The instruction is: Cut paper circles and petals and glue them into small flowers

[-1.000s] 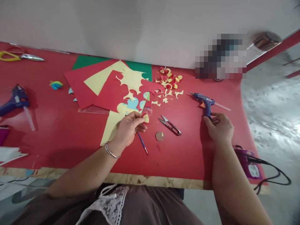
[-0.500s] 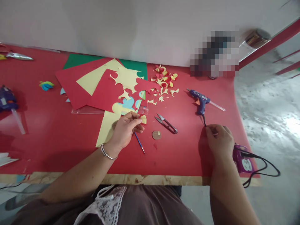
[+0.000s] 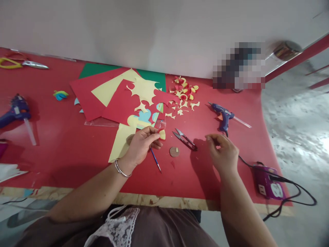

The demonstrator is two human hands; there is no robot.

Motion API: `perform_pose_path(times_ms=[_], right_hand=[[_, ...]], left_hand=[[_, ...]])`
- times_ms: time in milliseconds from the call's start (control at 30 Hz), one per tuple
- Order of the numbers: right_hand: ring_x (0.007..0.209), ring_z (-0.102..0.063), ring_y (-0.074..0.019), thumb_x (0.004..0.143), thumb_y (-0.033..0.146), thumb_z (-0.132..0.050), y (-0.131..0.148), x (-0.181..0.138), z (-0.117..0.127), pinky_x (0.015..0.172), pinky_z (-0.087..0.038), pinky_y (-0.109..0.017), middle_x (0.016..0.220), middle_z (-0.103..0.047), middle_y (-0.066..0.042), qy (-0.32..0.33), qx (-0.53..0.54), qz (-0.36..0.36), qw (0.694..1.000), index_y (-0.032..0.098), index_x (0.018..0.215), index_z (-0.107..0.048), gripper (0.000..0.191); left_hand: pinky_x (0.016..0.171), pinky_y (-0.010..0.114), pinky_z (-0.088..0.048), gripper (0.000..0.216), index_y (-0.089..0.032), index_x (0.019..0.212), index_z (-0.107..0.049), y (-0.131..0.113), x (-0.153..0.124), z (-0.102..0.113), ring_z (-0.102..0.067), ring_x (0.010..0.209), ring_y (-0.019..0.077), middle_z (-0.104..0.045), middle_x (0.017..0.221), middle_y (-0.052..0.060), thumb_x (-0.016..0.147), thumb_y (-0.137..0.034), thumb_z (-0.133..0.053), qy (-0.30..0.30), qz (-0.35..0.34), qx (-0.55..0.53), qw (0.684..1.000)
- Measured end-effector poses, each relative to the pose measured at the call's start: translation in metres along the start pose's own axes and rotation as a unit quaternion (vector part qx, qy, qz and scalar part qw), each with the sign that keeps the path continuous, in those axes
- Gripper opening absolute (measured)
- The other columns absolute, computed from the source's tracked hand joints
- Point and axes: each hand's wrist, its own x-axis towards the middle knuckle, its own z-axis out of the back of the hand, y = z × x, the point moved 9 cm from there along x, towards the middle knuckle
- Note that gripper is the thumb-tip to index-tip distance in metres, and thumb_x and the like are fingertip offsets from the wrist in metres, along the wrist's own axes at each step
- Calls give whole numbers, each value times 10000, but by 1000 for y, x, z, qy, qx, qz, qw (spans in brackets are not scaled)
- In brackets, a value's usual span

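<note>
My left hand (image 3: 142, 144) pinches a small folded paper piece (image 3: 162, 134), red with a pale yellow face, between thumb and fingertips. My right hand (image 3: 223, 151) hovers over the table with thumb and forefinger pressed together; whatever may be between them is too small to make out. Just left of it lie thread snips (image 3: 186, 140) with their blades apart. A brown disc (image 3: 174, 152) with a yellow scrap on it rests between the hands. Below my left hand lies a thin blue brush-like tool (image 3: 155, 160). Beyond my right hand is a blue glue gun (image 3: 223, 116) with a clear stick.
Red, yellow and green paper sheets (image 3: 97, 92) overlap at the back, beside cut scraps and small folded pieces (image 3: 185, 90). A purple box (image 3: 268, 181) with black cords sits at the right edge. Another glue gun (image 3: 17, 111) and yellow-handled scissors (image 3: 23, 63) lie left.
My right hand has moved left, away from the glue gun's cord and purple box, toward the thread snips. My left hand keeps its pinch on the paper piece. The view has shifted slightly.
</note>
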Motion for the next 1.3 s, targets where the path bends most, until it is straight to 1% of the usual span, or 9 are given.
perform_pose_path(times_ms=[267,433,567,767,900,967,1067,1133,1300], right_hand=[[642,-636,-182,941,414,-777,62,5,-32,597,-487,-311,712,-708,-25,43,114,40,992,227,754,-723,270],[699,-652,-167,1007,352,-724,94,-1,-50,633,-512,-306,822,-743,-33,88,159,100,978,221,899,-760,174],[725,-683,-165,1023,316,-707,101,-9,-61,643,-557,-307,900,-767,-41,126,199,113,965,223,1034,-793,127],[691,-677,-161,1022,274,-707,104,-14,-63,633,-568,-310,823,-733,-19,118,229,115,959,222,955,-764,103],[661,-665,-158,1014,266,-721,106,-16,-60,603,-555,-314,769,-713,0,106,242,116,957,226,923,-738,101],[664,-667,-163,1015,267,-716,106,-16,-58,599,-561,-323,768,-719,-3,91,239,115,960,229,920,-732,104],[663,-680,-176,1013,267,-705,108,-17,-53,596,-584,-342,771,-728,-13,65,228,126,963,233,926,-729,97],[667,-689,-181,1010,251,-700,112,-18,-50,593,-594,-347,783,-737,-24,46,218,152,963,235,932,-732,86],[750,-738,-201,1000,169,-702,121,-24,-46,627,-625,-353,865,-766,-48,15,175,233,956,244,1018,-737,85]], left_hand=[[585,224,-583,344,-192,873,-643,3,1,-3,-712,606,123,-713,712,-19,748,-387,-898,16,5,3,1000],[590,239,-597,348,-191,892,-664,7,0,-6,-708,593,124,-723,736,-9,753,-394,-910,37,6,18,999],[640,251,-630,263,-193,918,-717,2,-3,-11,-730,647,132,-729,781,0,832,-394,-863,72,-33,70,994],[680,250,-648,209,-200,969,-785,-9,-8,-13,-721,668,122,-766,883,25,914,-401,-805,79,-88,127,985],[753,268,-669,241,-203,1006,-807,-9,-10,-19,-733,812,146,-759,987,53,947,-434,-773,100,-68,74,990],[783,273,-673,261,-208,1099,-796,-6,-10,-22,-726,856,145,-722,1000,41,930,-407,-804,109,-50,31,992],[794,279,-666,456,-217,1235,-723,-1,-9,-21,-705,858,133,-658,970,4,831,-312,-911,102,-28,-27,994],[792,276,-655,546,-210,1239,-680,1,-9,-21,-692,852,127,-639,952,-8,774,-278,-957,94,-19,-50,994],[748,254,-637,512,-202,1203,-653,-3,-12,-23,-678,873,132,-623,951,-6,804,-339,-945,96,-21,-58,993]])
